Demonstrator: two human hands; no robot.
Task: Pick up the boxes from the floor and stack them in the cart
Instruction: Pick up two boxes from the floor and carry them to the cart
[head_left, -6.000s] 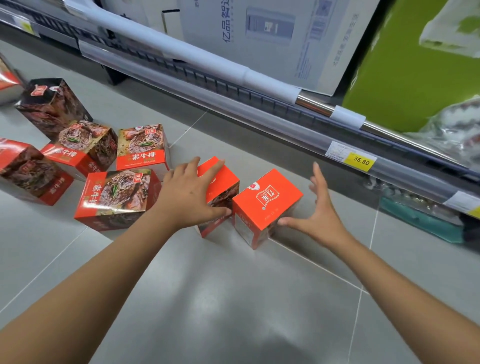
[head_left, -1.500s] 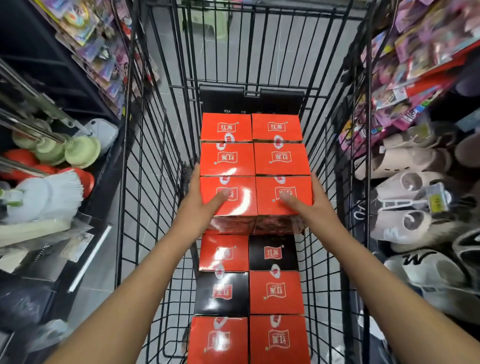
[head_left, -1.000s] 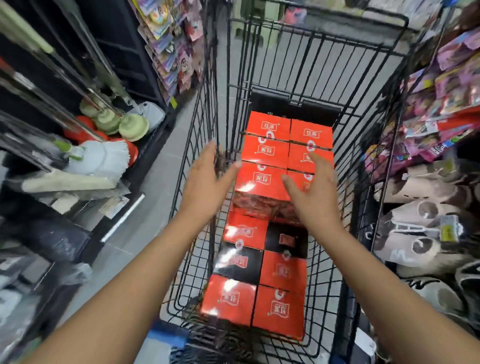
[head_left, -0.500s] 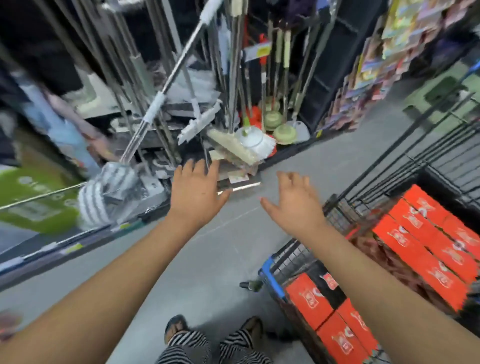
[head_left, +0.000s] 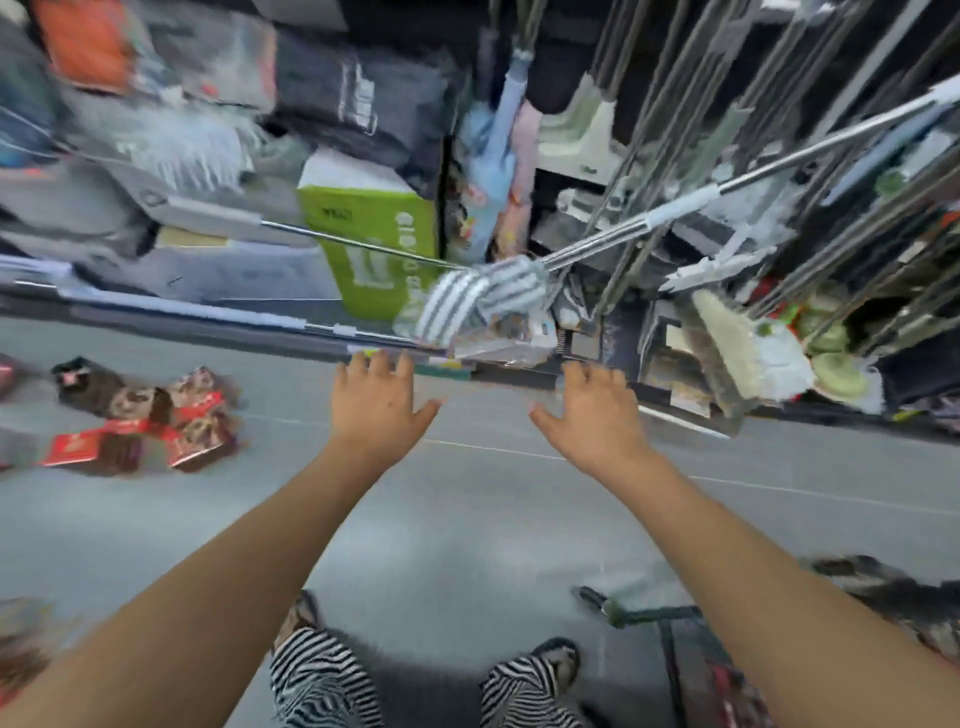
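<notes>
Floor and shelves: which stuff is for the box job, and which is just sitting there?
For the job: boxes on the floor; cart corner; left hand; right hand, both empty.

Just there: striped mop; green carton; brush.

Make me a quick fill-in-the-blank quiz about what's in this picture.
1. Both hands, left hand and right hand, are open and hold ____.
2. The remaining boxes lie on the ____.
3. The boxes are on the person's ____ side.
4. The trousers have a ____ pattern.

Missing words: nothing; floor; left; striped
</notes>
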